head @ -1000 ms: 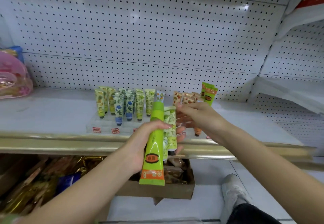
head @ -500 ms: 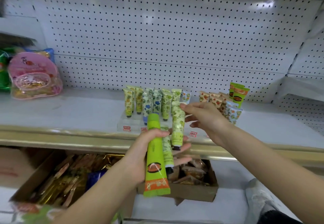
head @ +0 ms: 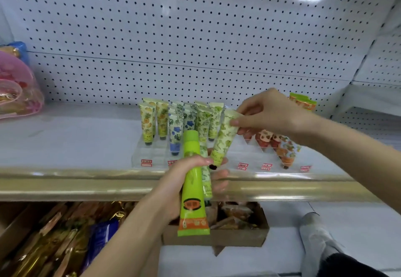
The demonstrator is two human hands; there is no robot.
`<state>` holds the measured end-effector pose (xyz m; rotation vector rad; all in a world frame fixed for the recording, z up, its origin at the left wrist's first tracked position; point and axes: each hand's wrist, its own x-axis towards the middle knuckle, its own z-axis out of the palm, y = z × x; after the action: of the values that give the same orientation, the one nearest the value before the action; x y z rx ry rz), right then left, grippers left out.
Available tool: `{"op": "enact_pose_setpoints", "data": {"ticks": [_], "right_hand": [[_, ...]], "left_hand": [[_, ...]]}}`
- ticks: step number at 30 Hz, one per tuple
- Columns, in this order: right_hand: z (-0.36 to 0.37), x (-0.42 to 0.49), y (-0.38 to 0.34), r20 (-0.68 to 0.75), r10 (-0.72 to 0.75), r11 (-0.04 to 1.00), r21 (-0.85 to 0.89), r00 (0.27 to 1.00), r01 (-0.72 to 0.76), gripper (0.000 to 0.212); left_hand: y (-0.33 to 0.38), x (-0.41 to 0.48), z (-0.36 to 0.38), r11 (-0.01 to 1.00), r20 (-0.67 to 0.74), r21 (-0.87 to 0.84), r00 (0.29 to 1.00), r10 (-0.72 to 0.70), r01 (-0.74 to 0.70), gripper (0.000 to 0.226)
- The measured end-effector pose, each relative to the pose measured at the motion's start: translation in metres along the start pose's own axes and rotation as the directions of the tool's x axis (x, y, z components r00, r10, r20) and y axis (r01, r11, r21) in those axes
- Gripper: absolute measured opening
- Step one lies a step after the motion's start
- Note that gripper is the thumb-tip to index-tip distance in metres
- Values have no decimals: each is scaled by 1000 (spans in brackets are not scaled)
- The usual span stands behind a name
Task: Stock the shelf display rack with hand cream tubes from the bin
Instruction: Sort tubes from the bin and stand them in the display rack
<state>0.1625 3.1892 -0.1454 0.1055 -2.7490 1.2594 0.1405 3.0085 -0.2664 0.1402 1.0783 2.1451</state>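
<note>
A clear stepped display rack (head: 249, 157) stands on the white shelf (head: 65, 142), holding several upright floral hand cream tubes (head: 175, 129) on its left and fruit-print tubes (head: 282, 148) on its right. My left hand (head: 180, 181) grips a large bright green tube (head: 192, 190) cap up, with a smaller green-patterned tube (head: 206, 181) behind it. My right hand (head: 269, 112) pinches the crimped top of a pale green-leaf tube (head: 225, 138), tilted with its cap low, just in front of the rack's middle.
A cardboard bin (head: 217, 237) with packets sits below the shelf's gold edge (head: 86, 185). Another box of gold and blue packs (head: 65, 240) lies at lower left. A pink pouch (head: 17, 90) rests at far left. Two orange-green tubes (head: 303, 101) stand at back right. My grey shoe (head: 314, 233) shows at lower right.
My right hand has lifted the leaf-print tube out of my left hand and up to the right, toward the rack. My left hand keeps the large green tube in place.
</note>
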Motion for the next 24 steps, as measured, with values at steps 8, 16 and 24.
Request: {"op": "enact_pose_setpoints", "data": {"ticks": [8,16,24], "right_hand": [[-6,39,11,-234,4,999,-51,972,-16,11],[19,66,38,-335,-118,950,-311,935,9,11],[32,74,48,-300,-125,920,-392,946,-3,17]], "left_hand": [[2,12,-16,979,8,-94,984,180,-178,55],[13,2,-24,967,53,-33,965,256,-254,58],[18,8,-27,967,-8,-93,972,237,-236,48]]}}
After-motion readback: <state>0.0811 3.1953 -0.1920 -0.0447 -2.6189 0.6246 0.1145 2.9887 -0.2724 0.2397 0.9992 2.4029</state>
